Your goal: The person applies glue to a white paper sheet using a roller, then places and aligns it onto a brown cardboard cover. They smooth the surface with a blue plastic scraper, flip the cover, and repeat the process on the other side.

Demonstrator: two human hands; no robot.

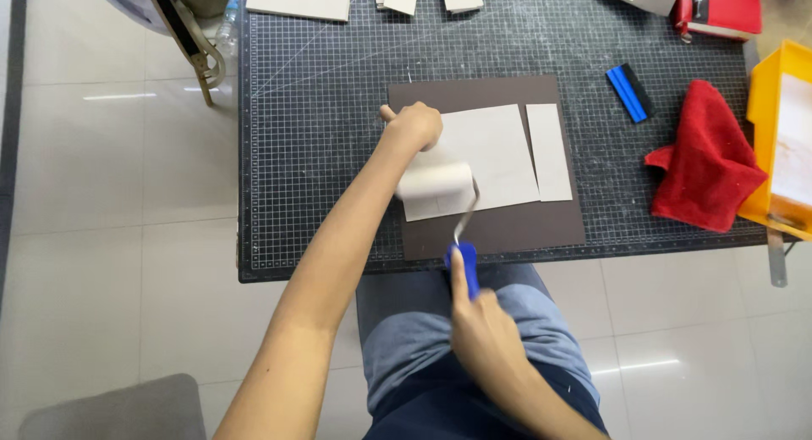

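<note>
Grip of the right hand [486, 334] is closed round the blue handle of a paint roller [440, 189], laid on grey board pieces [499, 152]; the left hand [414, 125], fisted, pins the larger board. Roller judged light, best held at the handle. Brown sheet [507, 228] lies beneath; red cloth [706, 161] and yellow tray [765, 110] sit well apart.

You have one view only, from the camera on your head; it looks almost straight down, close over the work; the gridded cutting mat [321, 152] on the bench fills the upper middle of the picture; its far edge runs off at 12 o'clock; pale floor tiles [118, 195] lie from 7 to 10 o'clock; your lap sits at 6 o'clock; no second view shares any part of this scene.
</note>
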